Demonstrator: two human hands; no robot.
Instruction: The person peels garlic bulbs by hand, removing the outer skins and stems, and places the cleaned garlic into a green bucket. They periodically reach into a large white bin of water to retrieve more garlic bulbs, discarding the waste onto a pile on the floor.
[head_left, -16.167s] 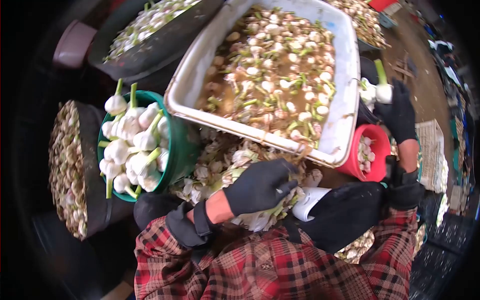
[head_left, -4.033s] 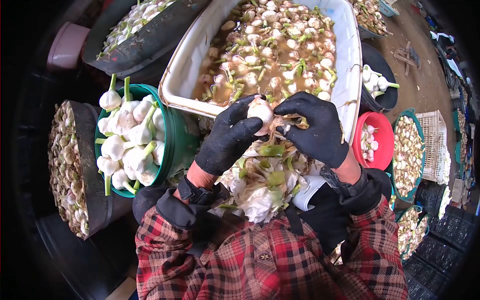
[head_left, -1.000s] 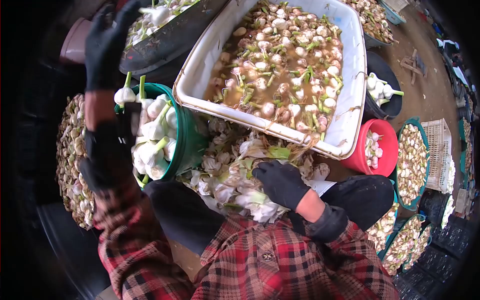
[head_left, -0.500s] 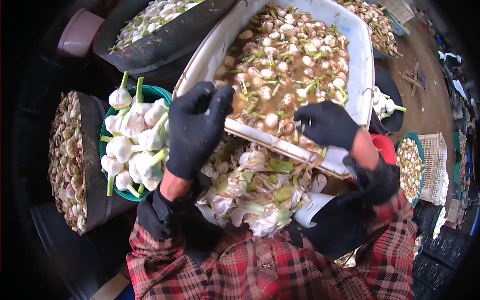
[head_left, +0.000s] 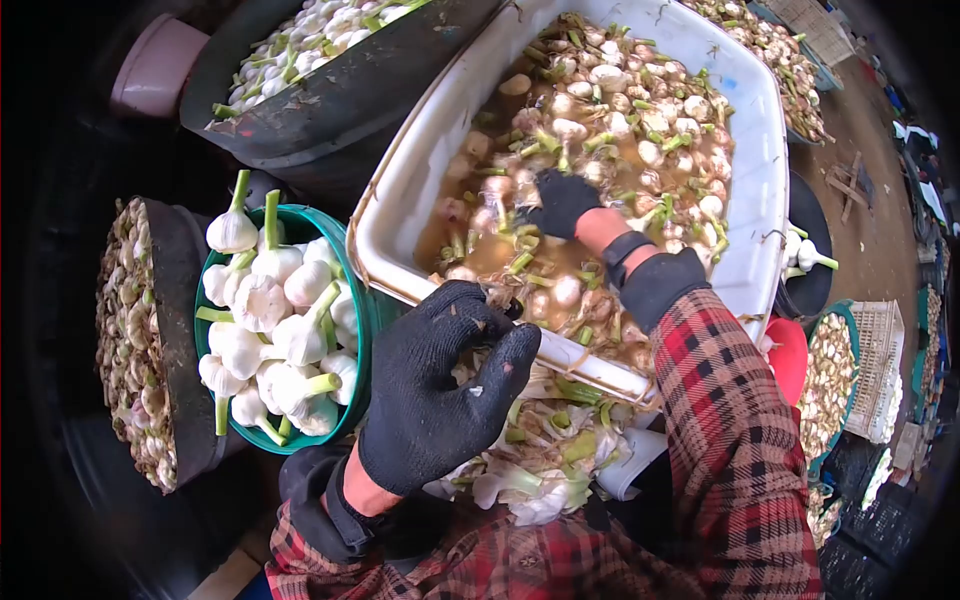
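A white tub (head_left: 755, 110) of brown water holds many garlic bulbs (head_left: 567, 290) with cut green stems. Inside it, my right hand (head_left: 566, 203), in a black glove, reaches down among the bulbs; its fingertips are blurred and partly hidden. My left hand (head_left: 440, 385), also gloved in black, is at the tub's near rim with thumb and fingers curled; a small dark item shows at the fingertips, too small to name. Peeled white garlic (head_left: 262, 303) fills a green bucket (head_left: 370, 330) to the left. Loose peels and leaves (head_left: 540, 450) lie below the tub's near edge.
Big dark containers of garlic stand at the upper left (head_left: 330, 90) and far left (head_left: 185, 330). A pink bucket (head_left: 158, 65) is behind them. On the right are a red bowl (head_left: 788, 362), a dark basin (head_left: 806, 245) and a cream crate (head_left: 875, 370).
My right hand has moved from the near rim forward and left into the tub's garlic. My left hand has come lower and to the right. The view has shifted slightly.
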